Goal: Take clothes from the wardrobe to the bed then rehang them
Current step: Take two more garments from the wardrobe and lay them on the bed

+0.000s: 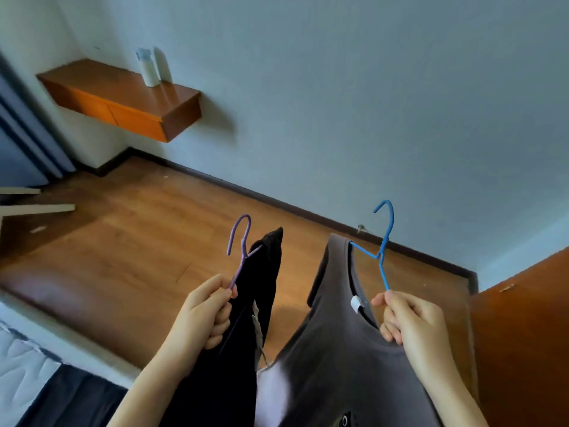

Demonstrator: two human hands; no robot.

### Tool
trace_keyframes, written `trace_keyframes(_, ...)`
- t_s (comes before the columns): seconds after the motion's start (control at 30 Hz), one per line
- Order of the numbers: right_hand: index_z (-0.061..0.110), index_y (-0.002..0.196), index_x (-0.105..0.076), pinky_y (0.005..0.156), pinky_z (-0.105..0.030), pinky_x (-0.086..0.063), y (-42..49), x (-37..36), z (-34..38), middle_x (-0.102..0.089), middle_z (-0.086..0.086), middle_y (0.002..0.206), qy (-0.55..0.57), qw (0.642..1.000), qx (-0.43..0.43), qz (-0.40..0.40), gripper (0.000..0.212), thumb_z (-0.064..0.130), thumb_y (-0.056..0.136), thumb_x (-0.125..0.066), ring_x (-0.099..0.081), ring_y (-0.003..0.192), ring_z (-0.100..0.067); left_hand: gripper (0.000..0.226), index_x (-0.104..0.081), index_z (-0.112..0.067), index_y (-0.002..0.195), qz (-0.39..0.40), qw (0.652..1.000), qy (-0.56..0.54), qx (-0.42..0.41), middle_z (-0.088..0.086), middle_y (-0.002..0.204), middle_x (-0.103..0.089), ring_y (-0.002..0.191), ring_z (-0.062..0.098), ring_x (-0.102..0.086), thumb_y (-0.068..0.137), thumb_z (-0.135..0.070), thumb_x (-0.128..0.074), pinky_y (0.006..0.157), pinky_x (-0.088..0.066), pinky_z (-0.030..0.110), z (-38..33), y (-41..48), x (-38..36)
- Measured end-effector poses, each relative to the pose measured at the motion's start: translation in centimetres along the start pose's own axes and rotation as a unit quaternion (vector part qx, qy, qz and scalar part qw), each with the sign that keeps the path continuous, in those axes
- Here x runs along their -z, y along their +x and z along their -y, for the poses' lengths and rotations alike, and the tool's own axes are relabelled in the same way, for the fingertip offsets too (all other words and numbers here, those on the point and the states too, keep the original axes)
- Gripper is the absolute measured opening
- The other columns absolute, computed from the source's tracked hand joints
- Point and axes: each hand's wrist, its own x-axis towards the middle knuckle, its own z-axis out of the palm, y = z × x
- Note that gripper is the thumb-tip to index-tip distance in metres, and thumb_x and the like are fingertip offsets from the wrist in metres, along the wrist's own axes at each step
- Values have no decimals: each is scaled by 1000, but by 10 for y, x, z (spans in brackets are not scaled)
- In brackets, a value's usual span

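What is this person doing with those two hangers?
A person holds clothes on hangers, one in each hand. The left hand grips a purple hanger with a black garment on it. The right hand pinches a blue hanger carrying a grey top. Both hang in the air above the wooden floor, with a corner of the bed at lower left. Neither is laid down yet.

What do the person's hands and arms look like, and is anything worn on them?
Both are bare. The left hand and the right hand show no glove, ring or watch. The left forearm and the right forearm have no sleeve as far as the picture reaches.
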Motion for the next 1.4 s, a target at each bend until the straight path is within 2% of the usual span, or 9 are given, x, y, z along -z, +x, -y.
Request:
trace_keyframes(0.07, -5, 70, -64, 45, -31, -25, 57, -15, 6, -30, -5, 47, -38, 998, 14, 51, 33, 4, 97, -49, -26, 42, -16, 21, -49, -10, 86, -52, 998, -13, 12, -3, 51, -25, 39, 9, -16, 101, -8, -34, 41, -14, 10, -10, 33, -4)
trace_keyframes(0.17, -8, 73, -62, 46, -31, -26, 131, -40, 28, -30, -8, 49, -82, 984, 40, 150, 29, 3, 96, -49, -26, 45, -19, 21, -49, -9, 87, -136, 989, -56, 30, -4, 50, -25, 38, 7, -16, 102, -10, -34, 40, -15, 9, -27, 65, -4)
trace_keyframes(0.37, 3, 71, -66, 47, -33, -29, 255, -105, 60, -39, 1, 44, -133, 933, 87, 323, 30, 5, 96, -50, -32, 44, -17, 21, -52, -10, 87, -302, 944, -118, 51, -3, 51, -26, 38, 8, -17, 102, -12, -38, 42, -14, 10, -38, 86, 5)
trace_keyframes(0.7, -11, 70, -58, 39, -21, -27, 426, -285, 49, -36, -1, 44, -185, 870, 95, 446, 33, 6, 97, -50, -31, 44, -20, 19, -51, -4, 86, -496, 844, -204, 33, 0, 51, -25, 39, 5, -18, 100, -4, -38, 42, -14, 10, -30, 163, 73)
trace_keyframes(0.9, -4, 66, -63, 39, -16, -24, 495, -426, 63, -32, -3, 47, -207, 857, 88, 463, 33, 1, 95, -50, -30, 43, -17, 21, -52, -6, 81, -561, 805, -191, 12, 2, 54, -25, 39, 9, -18, 100, -11, -44, 40, -14, 12, -67, 229, 186)
trace_keyframes(1.13, 3, 66, -66, 41, -16, -22, 533, -626, 67, -32, -4, 47, -207, 797, 84, 561, 35, 5, 97, -50, -30, 43, -16, 22, -48, 1, 82, -652, 742, -153, 21, 3, 52, -24, 35, 8, -19, 101, -10, -43, 37, -15, 11, -98, 278, 312)
trace_keyframes(1.23, 3, 67, -68, 40, -13, -25, 541, -730, 55, -34, -2, 45, -209, 772, 96, 592, 36, 6, 97, -50, -33, 41, -17, 24, -53, -6, 77, -697, 703, -134, 41, 1, 49, -29, 35, 7, -24, 99, -13, -47, 36, -19, 14, -96, 297, 370)
trace_keyframes(1.33, 1, 67, -66, 39, -12, -25, 537, -835, 52, -35, 2, 43, -193, 751, 90, 625, 34, 5, 97, -50, -33, 38, -15, 21, -58, -17, 74, -741, 658, -100, 92, -9, 43, -37, 38, 5, -31, 89, -30, -51, 45, -25, 23, -103, 314, 416)
trace_keyframes(1.4, -2, 71, -65, 39, -13, -24, 528, -904, 57, -35, 5, 42, -186, 730, 79, 652, 31, 5, 97, -50, -32, 37, -12, 20, -61, -16, 77, -771, 616, -114, 117, -11, 43, -41, 40, 3, -36, 92, -29, -56, 50, -29, 28, -113, 321, 441)
